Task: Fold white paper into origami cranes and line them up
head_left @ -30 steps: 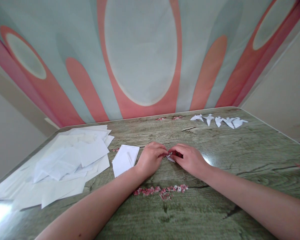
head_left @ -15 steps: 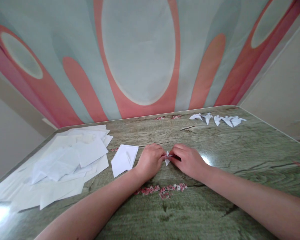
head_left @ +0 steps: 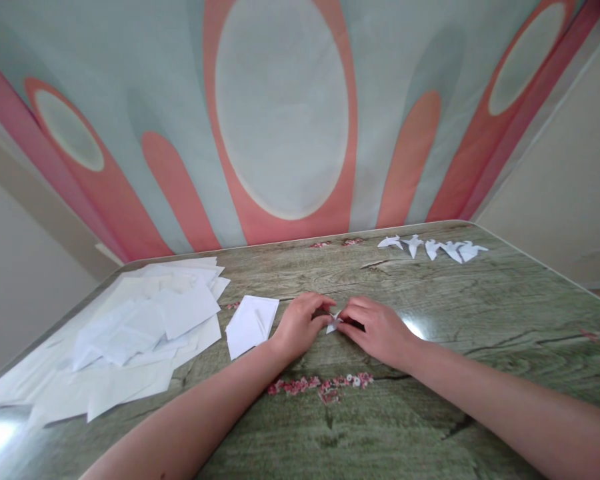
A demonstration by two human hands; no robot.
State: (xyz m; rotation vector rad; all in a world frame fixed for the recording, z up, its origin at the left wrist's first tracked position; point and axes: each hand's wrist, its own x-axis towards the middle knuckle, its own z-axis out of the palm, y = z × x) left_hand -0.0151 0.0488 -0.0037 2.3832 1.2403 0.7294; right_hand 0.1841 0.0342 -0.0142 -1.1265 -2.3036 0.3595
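Firstly, one patterned hanging [head_left: 285,107], red, white and pale green, behind the far edge of the table.

One table [head_left: 405,427], wood-grained; apparently serves as the work surface, both hands being low over it.

One pile of loose white paper [head_left: 125,333], overlapping and uneven, at the table's left; probably set aside there as stock, within the left arm's reach.

One right hand [head_left: 377,330]: thumb and fingers narrowed in a pinch on the right side of a small folded paper, seemingly to steady it.

One left hand [head_left: 303,325]: thumb and forefinger bent, a narrow gap between them, at the paper's left side; whether they grip it cannot be told.

One short stack of paper [head_left: 250,327], between pile and left hand, perhaps for easy picking up.

Five folded paper birds [head_left: 432,250], rowed near the far right edge, likely out of the arms' way.

One small folded paper [head_left: 333,325], pointed, between the fingertips; presumably its smallness calls for fingertips only.
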